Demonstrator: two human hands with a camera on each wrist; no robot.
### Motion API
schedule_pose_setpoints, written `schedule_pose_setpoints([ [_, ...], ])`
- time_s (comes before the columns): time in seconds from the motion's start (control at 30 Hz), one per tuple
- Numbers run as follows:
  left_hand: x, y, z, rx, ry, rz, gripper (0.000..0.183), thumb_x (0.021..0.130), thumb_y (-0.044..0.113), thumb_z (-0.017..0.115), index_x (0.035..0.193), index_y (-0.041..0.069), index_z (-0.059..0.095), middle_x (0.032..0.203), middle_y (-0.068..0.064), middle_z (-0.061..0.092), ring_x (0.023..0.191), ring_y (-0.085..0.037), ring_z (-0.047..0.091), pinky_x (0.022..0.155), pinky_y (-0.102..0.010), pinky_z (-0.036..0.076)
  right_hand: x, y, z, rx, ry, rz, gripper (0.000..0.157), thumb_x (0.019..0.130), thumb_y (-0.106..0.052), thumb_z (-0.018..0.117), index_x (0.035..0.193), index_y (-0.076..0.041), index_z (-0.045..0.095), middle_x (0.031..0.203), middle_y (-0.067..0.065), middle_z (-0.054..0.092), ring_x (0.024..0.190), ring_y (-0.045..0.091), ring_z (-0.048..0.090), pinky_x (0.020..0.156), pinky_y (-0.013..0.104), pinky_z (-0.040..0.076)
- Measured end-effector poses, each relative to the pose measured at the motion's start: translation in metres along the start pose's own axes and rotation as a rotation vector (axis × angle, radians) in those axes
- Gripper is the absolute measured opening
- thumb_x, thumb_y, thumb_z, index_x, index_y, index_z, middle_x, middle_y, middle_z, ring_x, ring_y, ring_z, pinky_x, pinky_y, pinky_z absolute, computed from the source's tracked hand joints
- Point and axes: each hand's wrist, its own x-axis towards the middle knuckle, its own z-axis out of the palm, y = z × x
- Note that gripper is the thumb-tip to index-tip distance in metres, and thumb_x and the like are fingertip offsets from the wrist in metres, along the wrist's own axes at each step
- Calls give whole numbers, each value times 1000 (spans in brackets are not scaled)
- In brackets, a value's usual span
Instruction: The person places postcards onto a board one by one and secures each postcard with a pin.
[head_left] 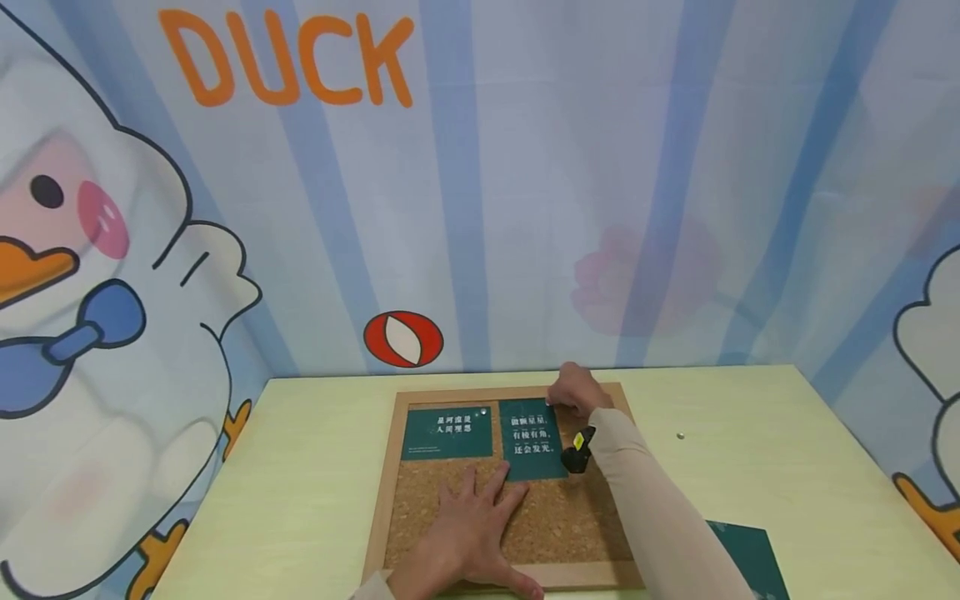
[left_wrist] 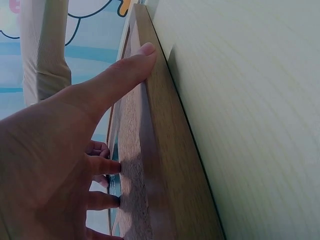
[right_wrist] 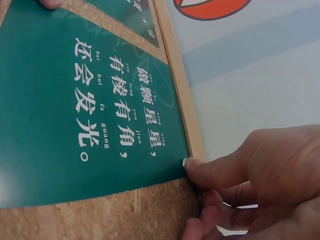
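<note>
Partly behind the sleeve (head_left: 663,512) — green card (head_left: 752,557).

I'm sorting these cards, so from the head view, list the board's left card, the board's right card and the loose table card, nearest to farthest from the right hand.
1. Board's right card: at the right hand, by its upper right corner.
2. Board's left card: off to the left.
3. Loose table card: lower right, partly behind the sleeve.
</note>
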Motion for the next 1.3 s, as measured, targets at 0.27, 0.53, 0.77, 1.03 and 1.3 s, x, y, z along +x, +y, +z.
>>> schedule_pose_setpoints([
  [0.27,1,2,2,29,9,-6,123,56,94,71,161,44,32,170,-1,24,149,-47,27,101,-79,32,-1,3,-2,-130,-1,-49,19,96,-9,71,82,3,67,67,8,52,58,21,47,51,34,37],
  [0.53,1,0,0,69,12,3,124,56,97,68,162,45,30,171,1,23,149,-46,29,102,-76,34,0,8,-4,-74,-10,-36,22,94,-9,71,76,2,65,61,4,42,54,18,39,50,33,33],
  [0.77,-1,-8,0,-7,68,31,112,65,97,60,161,46,32,170,-1,25,149,-43,31,105,-75,32,2,11,-4,-80,-8,-30,38,95,-13,73,63,-9,54,57,-1,32,53,17,36,51,33,34],
  [1.03,-9,-44,-16,-146,381,37,81,91,65,68,155,19,48,157,-16,45,136,-46,46,102,-70,40,6,12,-2,-85,-2,-38,39,95,-15,75,63,-10,53,58,1,39,54,17,39,51,32,36],
  [1.3,-21,-89,-23,-249,579,-187,85,88,50,79,156,12,45,149,-22,48,131,-49,46,95,-70,42,7,15,-1,-71,-14,-53,41,96,-17,75,63,-12,52,58,0,36,53,16,37,51,32,35],
])
